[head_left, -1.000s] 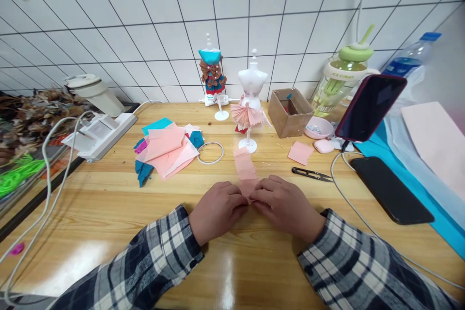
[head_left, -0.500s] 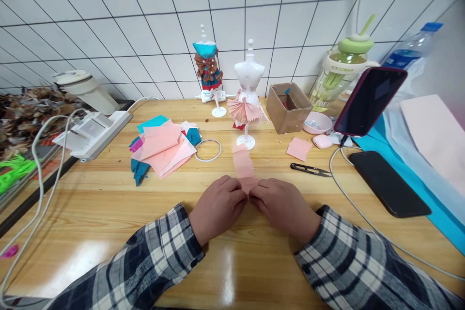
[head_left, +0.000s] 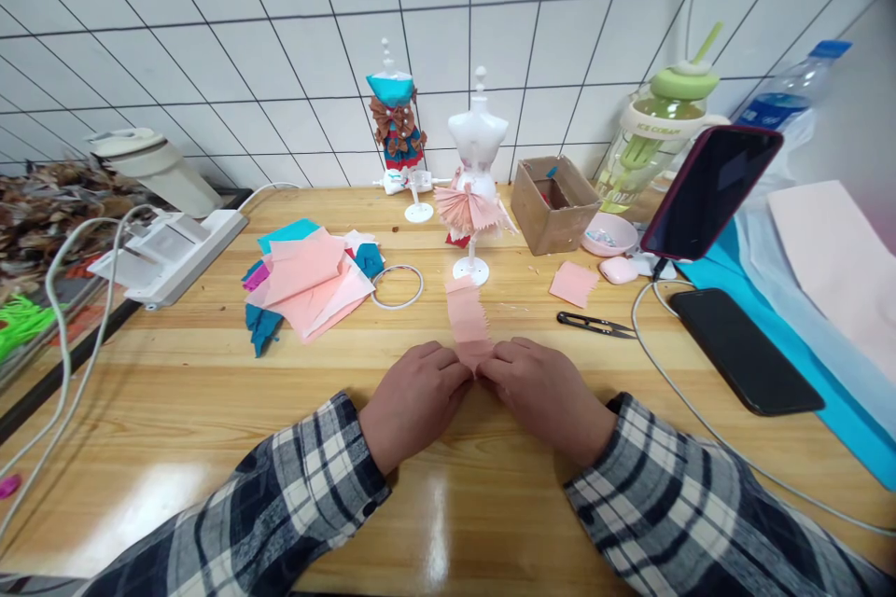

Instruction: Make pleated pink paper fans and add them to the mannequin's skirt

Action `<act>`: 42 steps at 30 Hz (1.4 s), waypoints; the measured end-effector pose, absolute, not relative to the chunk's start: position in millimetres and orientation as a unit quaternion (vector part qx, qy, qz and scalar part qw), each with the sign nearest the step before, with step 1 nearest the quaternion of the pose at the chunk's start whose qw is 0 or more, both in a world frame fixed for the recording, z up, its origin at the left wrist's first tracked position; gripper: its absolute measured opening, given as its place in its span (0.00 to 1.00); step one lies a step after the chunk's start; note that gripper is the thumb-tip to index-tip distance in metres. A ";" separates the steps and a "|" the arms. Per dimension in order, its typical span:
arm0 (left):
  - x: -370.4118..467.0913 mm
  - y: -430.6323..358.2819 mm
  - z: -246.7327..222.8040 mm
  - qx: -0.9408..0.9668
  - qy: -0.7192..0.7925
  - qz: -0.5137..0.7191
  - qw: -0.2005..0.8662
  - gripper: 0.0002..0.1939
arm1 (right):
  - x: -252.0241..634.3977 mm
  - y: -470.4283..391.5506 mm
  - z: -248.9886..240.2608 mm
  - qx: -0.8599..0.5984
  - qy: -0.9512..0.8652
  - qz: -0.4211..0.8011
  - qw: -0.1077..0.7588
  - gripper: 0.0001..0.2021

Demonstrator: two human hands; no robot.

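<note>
From my end, through the head camera: left hand (head_left: 418,401) and right hand (head_left: 542,392) together, fingertips nearly meeting, both pinched on the near end of the pink strip (head_left: 468,312). The strip lies on the table (head_left: 336,448), running away from the fingers toward the round base of the near mannequin (head_left: 479,132).

Containers. Box (head_left: 553,229): brown cardboard, top uncovered, red in it and a blue scrap near the rim; I can't make out the rest. Dish (head_left: 608,252): pink, round, holding small pale bits. Tumbler (head_left: 625,177): clear body, green lid and straw, pale yellow-green liquid inside. Bottle (head_left: 784,103): clear plastic, blue cap and label. Cup (head_left: 168,175): cream, tilted, lidded; contents hidden.

Materials. Strip looks thin and crinkly, right edge toothed. Square scrap (head_left: 574,284) beside the dish, same pink, jagged along one side. Paper pile (head_left: 308,275): flat pink sheets overlapping, turquoise and crumpled teal around them. Ring (head_left: 398,287): thin, pale, just beside the pile. Snips (head_left: 595,325): black, slim, pointed. Near mannequin smooth white, with a pleated pink skirt; far mannequin (head_left: 397,126) wears turquoise and brown bows. Table is glossy, grained wood.
</note>
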State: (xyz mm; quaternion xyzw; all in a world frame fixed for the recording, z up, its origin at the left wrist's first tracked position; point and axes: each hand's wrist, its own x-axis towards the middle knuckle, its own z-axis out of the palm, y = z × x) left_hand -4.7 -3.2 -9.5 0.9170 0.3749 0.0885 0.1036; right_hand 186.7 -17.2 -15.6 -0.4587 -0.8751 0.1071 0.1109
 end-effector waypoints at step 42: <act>-5.3 -2.9 -7.9 0.917 0.375 0.069 0.117 0.08 | 186.9 -16.9 -14.3 -0.462 -0.876 0.116 0.075 0.09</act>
